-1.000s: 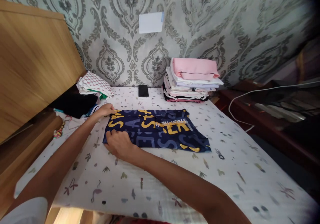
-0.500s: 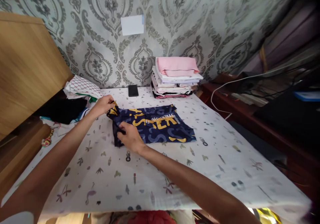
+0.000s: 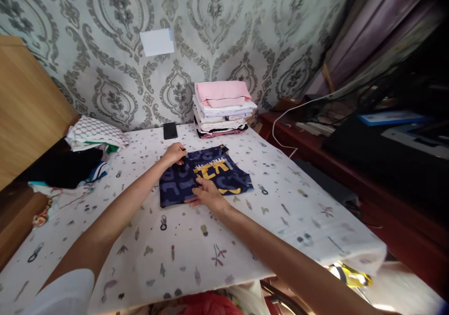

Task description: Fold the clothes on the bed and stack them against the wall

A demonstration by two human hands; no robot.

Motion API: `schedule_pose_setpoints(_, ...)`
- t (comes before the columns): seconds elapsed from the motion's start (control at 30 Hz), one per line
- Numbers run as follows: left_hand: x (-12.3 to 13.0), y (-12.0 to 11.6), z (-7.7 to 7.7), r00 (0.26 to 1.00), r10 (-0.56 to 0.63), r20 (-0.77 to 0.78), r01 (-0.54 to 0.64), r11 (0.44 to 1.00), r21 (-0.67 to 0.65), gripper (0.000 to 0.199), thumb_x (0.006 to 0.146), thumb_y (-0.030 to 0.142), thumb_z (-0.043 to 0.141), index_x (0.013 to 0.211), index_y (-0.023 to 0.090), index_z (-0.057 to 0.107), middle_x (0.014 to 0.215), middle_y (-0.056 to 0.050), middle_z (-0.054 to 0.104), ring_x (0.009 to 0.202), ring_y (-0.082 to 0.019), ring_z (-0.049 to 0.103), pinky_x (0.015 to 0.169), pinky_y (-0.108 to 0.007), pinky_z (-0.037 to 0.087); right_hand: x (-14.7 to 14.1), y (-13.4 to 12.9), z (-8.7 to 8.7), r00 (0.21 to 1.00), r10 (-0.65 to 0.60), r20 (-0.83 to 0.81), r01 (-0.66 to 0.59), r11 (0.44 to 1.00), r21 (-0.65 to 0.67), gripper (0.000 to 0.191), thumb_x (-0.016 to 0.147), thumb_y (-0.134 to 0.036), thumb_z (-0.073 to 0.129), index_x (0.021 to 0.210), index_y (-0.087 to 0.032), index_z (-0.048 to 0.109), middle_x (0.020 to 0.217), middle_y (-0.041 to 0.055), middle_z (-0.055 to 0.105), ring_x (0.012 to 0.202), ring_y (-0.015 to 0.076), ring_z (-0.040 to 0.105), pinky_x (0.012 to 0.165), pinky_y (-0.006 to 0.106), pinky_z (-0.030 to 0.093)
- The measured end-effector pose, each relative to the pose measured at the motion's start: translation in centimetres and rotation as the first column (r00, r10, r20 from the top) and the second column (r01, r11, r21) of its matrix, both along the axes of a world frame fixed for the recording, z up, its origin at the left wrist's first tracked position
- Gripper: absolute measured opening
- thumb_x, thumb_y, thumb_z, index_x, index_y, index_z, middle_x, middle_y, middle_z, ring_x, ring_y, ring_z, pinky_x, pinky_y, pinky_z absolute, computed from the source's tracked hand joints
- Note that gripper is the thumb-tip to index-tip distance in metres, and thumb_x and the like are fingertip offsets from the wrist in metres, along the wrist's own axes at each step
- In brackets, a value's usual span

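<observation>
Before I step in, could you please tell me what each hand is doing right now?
Left hand: closed, pinching the blue cloth at its far edge.
Right hand: fingers curled on its near side; whether they grip cannot be told.

**A room in someone's home**

I take this for a room in a home. Ornate damask wallpaper [image 3: 213, 1] covers the wall facing me, and a purple curtain [image 3: 377, 29] hangs at the right. A white cloth with small printed figures [image 3: 140, 268] spreads out before me, bearing a neat stack of folded clothes [image 3: 224, 94], a looser heap of clothes [image 3: 96, 135] and the navy printed garment [image 3: 175, 184] at my hands. Light wooden furniture [image 3: 31, 104] stands at the left; a white cable [image 3: 298, 106] trails over dark red furniture [image 3: 396, 240] at the right.
</observation>
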State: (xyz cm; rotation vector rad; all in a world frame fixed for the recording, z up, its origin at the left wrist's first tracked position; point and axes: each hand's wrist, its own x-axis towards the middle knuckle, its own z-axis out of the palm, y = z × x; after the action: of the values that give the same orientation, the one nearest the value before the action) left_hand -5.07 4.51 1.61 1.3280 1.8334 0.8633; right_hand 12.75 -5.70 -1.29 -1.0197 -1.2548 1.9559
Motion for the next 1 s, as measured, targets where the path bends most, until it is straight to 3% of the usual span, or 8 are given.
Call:
schedule_pose_setpoints(0.27, -0.8, -1.0, -1.4, 0.984, -0.09, 0.156, 0.081, 0.995, 0.063, 0.019, 0.091, 0.037, 0.059, 0.092, 0.019, 0.054, 0.083, -0.004, 0.068, 0.072, -0.016, 0.07, 0.071, -0.032, 0.06, 0.8, 0.2, 0.5, 1.0, -0.02, 0.02, 0.021, 0.998, -0.063, 0.022, 0.08, -0.009, 0.054, 0.1, -0.019, 0.052, 0.066, -0.0043, 0.062, 0.057, 0.0171, 0.071, 0.054, 0.025, 0.057)
schedule_pose_setpoints(0.43, -1.8, -2.9, -2.7, 0.864, -0.372, -0.34, 0.468, 0.843, 0.266, 0.036, 0.093, 0.039, 0.05, 0.115, 0.016, 0.066, 0.125, -0.013, 0.069, 0.12, -0.026, 0.062, 0.107, -0.041, 0.046, 1.6, 0.1, 1.4, 0.944, -0.021, 0.33, -0.035, 0.986, 0.163, 0.028, 0.09, -0.015, 0.048, 0.117, -0.016, 0.053, 0.062, -0.0055, 0.056, 0.054, 0.0163, 0.066, 0.057, 0.028, 0.055)
schedule_pose_setpoints(0.5, -1.7, -3.7, -3.5, 0.758, -0.365, -0.541, 0.534, 0.823, 0.192, 0.046, 0.096, 0.042, 0.046, 0.132, 0.017, 0.06, 0.145, -0.013, 0.057, 0.137, -0.027, 0.049, 0.117, -0.045, 0.034, 2.1, -0.2, 1.8, 0.838, -0.178, 0.515, -0.109, 0.872, 0.477, 0.031, 0.091, -0.019, 0.052, 0.121, -0.017, 0.056, 0.077, 0.0005, 0.065, 0.063, 0.017, 0.067, 0.065, 0.03, 0.055)
schedule_pose_setpoints(0.57, -1.3, -4.2, -4.3, 0.669, -0.337, -0.662, 0.531, 0.841, 0.108, 0.052, 0.099, 0.044, 0.04, 0.143, 0.019, 0.051, 0.156, -0.012, 0.044, 0.147, -0.027, 0.036, 0.121, -0.049, 0.025, 2.2, -0.8, 1.8, 0.75, -0.385, 0.537, -0.217, 0.624, 0.751, 0.032, 0.092, -0.021, 0.052, 0.123, -0.018, 0.058, 0.102, 0.0085, 0.067, 0.084, 0.0208, 0.068, 0.077, 0.034, 0.055)
schedule_pose_setpoints(0.63, -0.9, -4.5, -4.6, 0.609, -0.328, -0.723, 0.517, 0.854, 0.049, 0.054, 0.101, 0.044, 0.035, 0.149, 0.021, 0.043, 0.161, -0.011, 0.036, 0.151, -0.026, 0.028, 0.122, -0.051, 0.02, 1.7, -1.5, 1.3, 0.752, -0.454, 0.477, -0.328, 0.371, 0.869, 0.033, 0.095, -0.021, 0.049, 0.126, -0.017, 0.058, 0.119, 0.014, 0.063, 0.105, 0.0251, 0.063, 0.089, 0.038, 0.053)
schedule_pose_setpoints(0.7, -0.6, -4.7, -4.6, 0.603, -0.336, -0.724, 0.503, 0.864, 0.018, 0.054, 0.101, 0.043, 0.035, 0.15, 0.021, 0.042, 0.162, -0.011, 0.034, 0.152, -0.025, 0.026, 0.122, -0.051, 0.019, 1.1, -2.1, 0.6, 0.772, -0.396, 0.497, -0.448, 0.214, 0.868, 0.03, 0.096, -0.021, 0.049, 0.123, -0.014, 0.06, 0.119, 0.0156, 0.062, 0.11, 0.0265, 0.059, 0.095, 0.041, 0.051)
schedule_pose_setpoints(0.87, -2.2, -4.6, -3.4, 0.803, -0.297, -0.516, 0.458, 0.862, 0.217, 0.046, 0.099, 0.038, 0.04, 0.14, 0.021, 0.051, 0.15, -0.01, 0.052, 0.139, -0.022, 0.046, 0.118, -0.038, 0.031, 0.3, -2.9, -0.2, 0.679, -0.333, 0.654, -0.633, 0.184, 0.752, 0.027, 0.092, -0.027, 0.063, 0.116, -0.014, 0.064, 0.109, 0.0132, 0.064, 0.102, 0.0276, 0.056, 0.091, 0.044, 0.05)
schedule_pose_setpoints(1.0, -6.2, -4.0, -2.4, 0.888, 0.046, -0.458, 0.096, 0.954, 0.282, 0.031, 0.093, 0.027, 0.047, 0.121, 0.02, 0.06, 0.123, -0.011, 0.067, 0.114, -0.023, 0.061, 0.103, -0.035, 0.044, -0.2, -3.4, 1.1, 0.661, -0.348, 0.665, -0.664, 0.144, 0.734, 0.036, 0.09, -0.036, 0.068, 0.118, -0.014, 0.062, 0.111, 0.0136, 0.063, 0.104, 0.0288, 0.055, 0.09, 0.043, 0.048)
